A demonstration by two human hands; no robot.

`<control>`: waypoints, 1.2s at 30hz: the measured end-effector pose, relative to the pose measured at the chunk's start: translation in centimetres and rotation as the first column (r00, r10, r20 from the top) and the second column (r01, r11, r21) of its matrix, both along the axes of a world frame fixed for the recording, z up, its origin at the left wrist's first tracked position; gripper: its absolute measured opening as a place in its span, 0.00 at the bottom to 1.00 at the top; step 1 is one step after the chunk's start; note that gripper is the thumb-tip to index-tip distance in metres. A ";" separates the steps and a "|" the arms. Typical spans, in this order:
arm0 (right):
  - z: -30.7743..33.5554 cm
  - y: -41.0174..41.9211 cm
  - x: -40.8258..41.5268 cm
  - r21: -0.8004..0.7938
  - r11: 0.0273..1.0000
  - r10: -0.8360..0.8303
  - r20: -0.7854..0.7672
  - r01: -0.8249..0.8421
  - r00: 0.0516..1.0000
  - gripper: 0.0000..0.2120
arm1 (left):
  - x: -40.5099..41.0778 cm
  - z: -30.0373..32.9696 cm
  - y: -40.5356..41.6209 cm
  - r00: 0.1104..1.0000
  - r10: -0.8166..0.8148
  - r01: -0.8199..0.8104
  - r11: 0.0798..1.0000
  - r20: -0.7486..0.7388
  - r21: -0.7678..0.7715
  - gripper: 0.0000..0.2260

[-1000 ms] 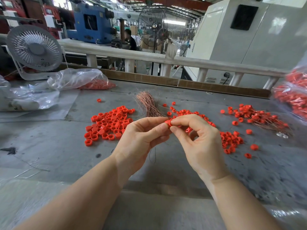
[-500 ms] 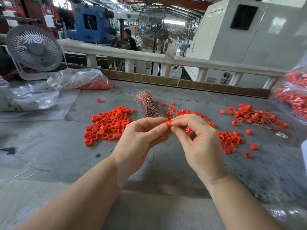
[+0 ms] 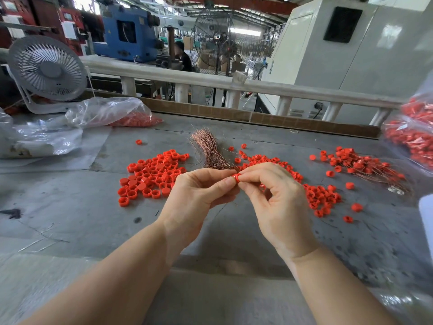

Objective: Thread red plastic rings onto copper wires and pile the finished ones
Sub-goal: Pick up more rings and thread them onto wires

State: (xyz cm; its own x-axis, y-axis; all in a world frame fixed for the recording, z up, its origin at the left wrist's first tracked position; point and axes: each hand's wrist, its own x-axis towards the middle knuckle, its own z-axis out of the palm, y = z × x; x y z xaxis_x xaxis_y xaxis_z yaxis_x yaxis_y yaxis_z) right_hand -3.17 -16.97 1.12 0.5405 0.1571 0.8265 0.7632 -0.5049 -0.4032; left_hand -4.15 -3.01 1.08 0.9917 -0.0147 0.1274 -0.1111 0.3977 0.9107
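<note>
Above the middle of the grey table, my left hand (image 3: 199, 195) and my right hand (image 3: 276, 198) meet fingertip to fingertip. Between them sits one red plastic ring (image 3: 236, 178), pinched by my right thumb and forefinger, with my left thumb and forefinger closed against its left side. Any wire in my left fingers is too thin to see. A bundle of copper wires (image 3: 209, 150) lies just behind my hands. Loose red rings form a heap at left (image 3: 152, 175) and another at right (image 3: 318, 198). Finished rings on wires are piled at far right (image 3: 360, 164).
A white desk fan (image 3: 46, 69) and clear plastic bags (image 3: 105, 112) holding red rings lie at back left. Another bag of red parts (image 3: 412, 139) bulges in at the right edge. A cardboard strip and white railing (image 3: 234, 84) bound the table's far side.
Both hands have stayed together over the same spot; the fingers shifted slightly around the red ring. Nothing on the table has moved.
</note>
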 end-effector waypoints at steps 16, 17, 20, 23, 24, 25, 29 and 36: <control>-0.1 0.0 0.1 0.080 0.997 0.009 -0.153 0.003 0.988 0.03 | -0.1 0.3 0.0 0.999 0.000 -0.003 0.996 0.034 0.086 0.09; 0.0 0.0 0.1 0.089 0.996 0.021 -0.169 -0.006 0.985 0.03 | -0.1 0.2 0.0 0.999 0.014 -0.019 0.994 0.046 0.108 0.09; 0.0 0.0 0.1 0.103 0.994 0.042 -0.203 -0.021 0.978 0.03 | -0.1 0.2 -0.2 0.994 0.065 -0.080 0.980 0.090 0.180 0.06; 0.1 0.1 -0.1 0.111 0.994 0.044 -0.222 -0.020 0.974 0.04 | -0.2 0.1 -0.3 0.987 0.092 -0.122 0.965 0.133 0.234 0.05; 0.2 0.2 -0.1 0.115 0.993 0.047 -0.229 -0.021 0.972 0.04 | -0.2 0.2 -0.3 0.984 0.097 -0.132 0.960 0.146 0.247 0.05; 0.2 0.2 -0.2 0.116 0.993 0.049 -0.235 -0.022 0.971 0.04 | -0.2 0.1 -0.3 0.982 0.104 -0.142 0.956 0.158 0.256 0.05; 0.3 0.2 -0.4 0.102 0.994 0.056 -0.274 -0.029 0.960 0.06 | -0.3 0.0 -0.3 0.973 0.142 -0.187 0.947 0.182 0.261 0.04; 0.4 0.2 -0.8 0.029 0.999 -0.004 -0.295 0.013 0.956 0.10 | -0.2 0.0 -0.2 0.981 0.144 -0.170 0.963 0.131 0.211 0.04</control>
State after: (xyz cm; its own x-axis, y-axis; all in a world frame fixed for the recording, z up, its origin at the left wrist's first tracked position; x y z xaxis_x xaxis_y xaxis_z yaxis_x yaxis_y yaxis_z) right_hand -4.01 -16.77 1.52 0.7621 0.1286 0.6346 0.6038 -0.4951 -0.6248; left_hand -4.38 -3.20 1.05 0.9630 0.0994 0.2503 -0.2637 0.1582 0.9516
